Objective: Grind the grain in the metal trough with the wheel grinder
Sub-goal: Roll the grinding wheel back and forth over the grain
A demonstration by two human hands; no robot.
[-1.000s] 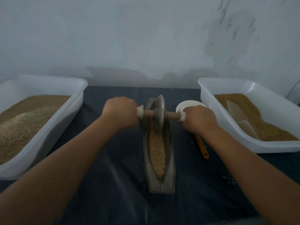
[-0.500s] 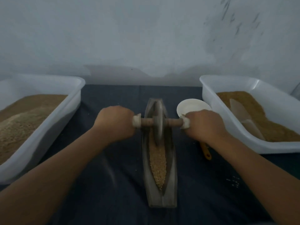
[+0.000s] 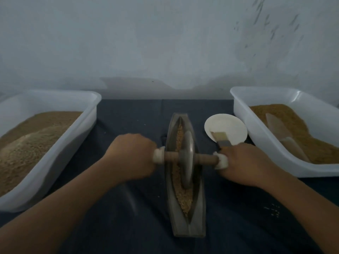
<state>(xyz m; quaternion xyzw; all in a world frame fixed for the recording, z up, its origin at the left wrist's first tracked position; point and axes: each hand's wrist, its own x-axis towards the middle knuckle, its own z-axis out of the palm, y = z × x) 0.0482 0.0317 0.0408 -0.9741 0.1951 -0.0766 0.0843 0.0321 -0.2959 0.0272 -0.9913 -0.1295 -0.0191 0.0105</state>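
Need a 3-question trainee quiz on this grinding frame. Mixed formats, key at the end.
1. True or false: the left hand and the right hand each hold one end of the wheel grinder axle.
2. Multiple choice: what lies with its tip over the white dish? A) brush B) spoon C) funnel
3. Fill in: the wheel stands in the metal trough, on the ___.
Key: 1 true; 2 A; 3 grain.
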